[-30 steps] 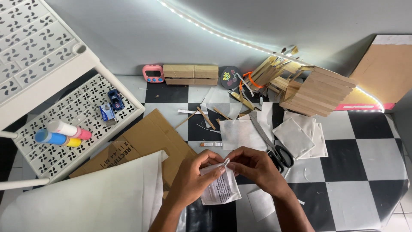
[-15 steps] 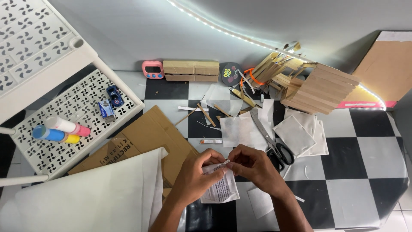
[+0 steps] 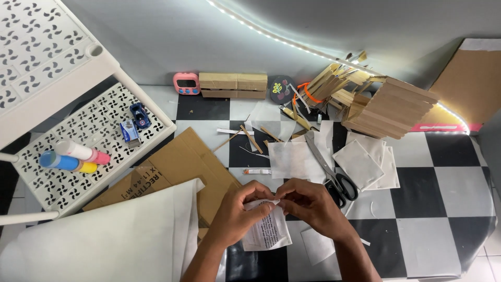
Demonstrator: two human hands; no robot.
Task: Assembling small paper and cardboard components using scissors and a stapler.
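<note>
We record both hands low at the centre of the black-and-white chequered counter (image 3: 443,172), meeting over a small white paper sachet with black print on its face (image 3: 267,232). Left hand (image 3: 237,211): fingers pinched shut on the sachet's upper edge, the packet hanging below them against the counter. Right hand (image 3: 313,206): fingertips closed on the same upper edge, touching the left fingers, so the sachet's top is hidden between the two grips. We judge the step in hand to be working the top of the sachet, tearing or peeling it; whether it is already breached we cannot tell. The next move, in our reading, calls for the two pinches to pull in opposite senses while the body of the packet is kept steady. Just beside the right hand lie black-handled steel scissors (image 3: 334,175), blades pointing away across cut sheets of translucent white paper (image 3: 365,162). To the left, flat brown cardboard (image 3: 180,162) lies partly under a large sheet of white paper (image 3: 104,245). Farther left stands a white perforated plastic rack (image 3: 62,151) carrying pink and blue capped tubes (image 3: 73,156). At the back we note a house-like model built of flat wooden sticks (image 3: 381,104), well apart from the hands, and a small pink digital timer (image 3: 186,83).
</note>
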